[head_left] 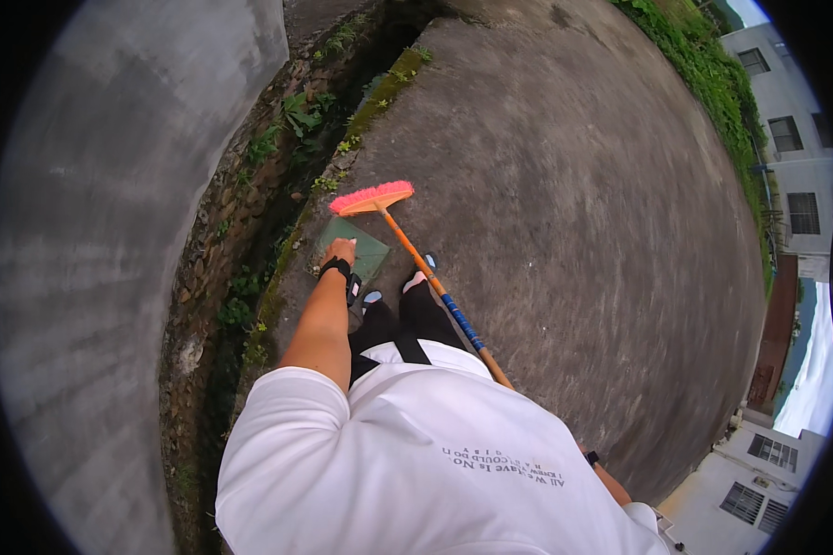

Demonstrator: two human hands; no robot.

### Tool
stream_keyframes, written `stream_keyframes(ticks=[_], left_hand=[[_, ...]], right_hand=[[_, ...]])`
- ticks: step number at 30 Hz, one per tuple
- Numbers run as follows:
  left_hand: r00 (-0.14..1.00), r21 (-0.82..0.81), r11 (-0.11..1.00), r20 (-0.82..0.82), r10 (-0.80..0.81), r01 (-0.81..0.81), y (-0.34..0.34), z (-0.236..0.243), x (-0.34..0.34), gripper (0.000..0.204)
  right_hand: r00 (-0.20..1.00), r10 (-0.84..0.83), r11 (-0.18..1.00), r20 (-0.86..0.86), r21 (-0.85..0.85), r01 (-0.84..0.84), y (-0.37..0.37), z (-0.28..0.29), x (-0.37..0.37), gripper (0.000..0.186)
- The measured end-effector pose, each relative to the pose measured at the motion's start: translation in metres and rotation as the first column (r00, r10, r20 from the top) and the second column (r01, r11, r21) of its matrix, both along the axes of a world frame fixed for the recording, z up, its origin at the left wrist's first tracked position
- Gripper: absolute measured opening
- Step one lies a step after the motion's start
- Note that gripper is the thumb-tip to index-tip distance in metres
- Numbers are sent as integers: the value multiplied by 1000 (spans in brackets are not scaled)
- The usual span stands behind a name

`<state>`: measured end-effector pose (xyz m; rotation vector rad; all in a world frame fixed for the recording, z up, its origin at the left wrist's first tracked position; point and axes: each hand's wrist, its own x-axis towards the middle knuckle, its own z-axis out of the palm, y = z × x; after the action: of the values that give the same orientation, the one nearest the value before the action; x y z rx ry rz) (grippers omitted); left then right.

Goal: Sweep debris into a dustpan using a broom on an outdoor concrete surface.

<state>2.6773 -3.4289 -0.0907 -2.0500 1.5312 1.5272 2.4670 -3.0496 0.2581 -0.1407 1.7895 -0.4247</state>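
My left hand (341, 250) is closed on a green dustpan (368, 242) held low over my feet, beside the mossy edge of a drain. A push broom with a pink-bristled orange head (372, 197) lies just above the dustpan in the picture. Its orange and blue handle (416, 252) runs diagonally down to the right and disappears behind my white shirt. My right forearm (609, 483), with a dark band, shows at the right of my body; my right hand is hidden behind the shirt.
A concrete path (565, 194) stretches right of me. At left, a weedy drainage ditch (227, 259) runs along a grey concrete wall (102, 259). Beyond the path are a grassy bank (685, 55) and white buildings (787, 176) with windows.
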Motion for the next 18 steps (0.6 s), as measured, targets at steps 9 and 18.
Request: stream_keyframes(ticks=[9,18], left_hand=[[999,2,1000,31,4,-4,2,42,-3,37],[998,-4,999,44,-41,41,-2,49,-3,39]], right_hand=[[999,-41,999,1,9,41,-60,-73,-43,9],[869,487,869,-85,147,-472,6,-50,-32,12]])
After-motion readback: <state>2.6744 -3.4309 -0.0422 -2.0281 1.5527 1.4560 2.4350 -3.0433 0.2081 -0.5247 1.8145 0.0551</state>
